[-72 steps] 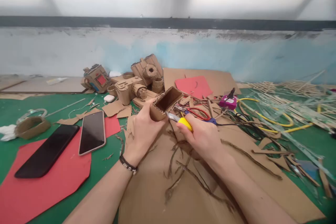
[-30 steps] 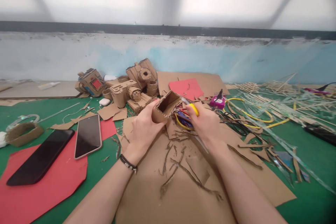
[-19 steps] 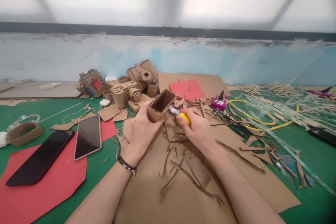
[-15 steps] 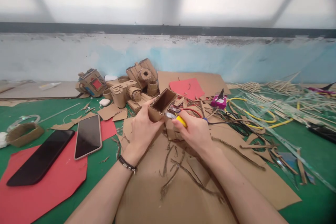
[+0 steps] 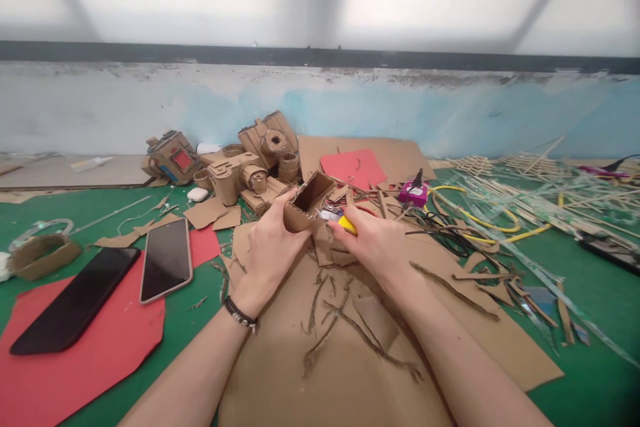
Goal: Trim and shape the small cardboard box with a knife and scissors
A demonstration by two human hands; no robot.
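Observation:
My left hand [image 5: 273, 243] is closed around a small cardboard box [image 5: 300, 219], tilted with its open end facing up. In my right hand [image 5: 375, 237] is a yellow utility knife [image 5: 347, 224], its metallic front end at the right edge of the box. Fingers hide part of the knife and the point of its blade. Beneath both hands lies a large cardboard sheet [image 5: 280, 373] with torn, twisted cardboard strips [image 5: 345, 320] on it.
Cardboard camera models [image 5: 235, 177] stand behind the hands. On the left, a black phone [image 5: 75, 300] and a light-framed phone [image 5: 166, 260] rest partly on red paper [image 5: 115, 367]. To the right are a purple box [image 5: 414, 193], a yellow cable [image 5: 510, 240] and thin sticks [image 5: 530, 190].
The knife's front end has shifted slightly at the edge of the box. My left hand keeps its hold, and the whole view has slid a little.

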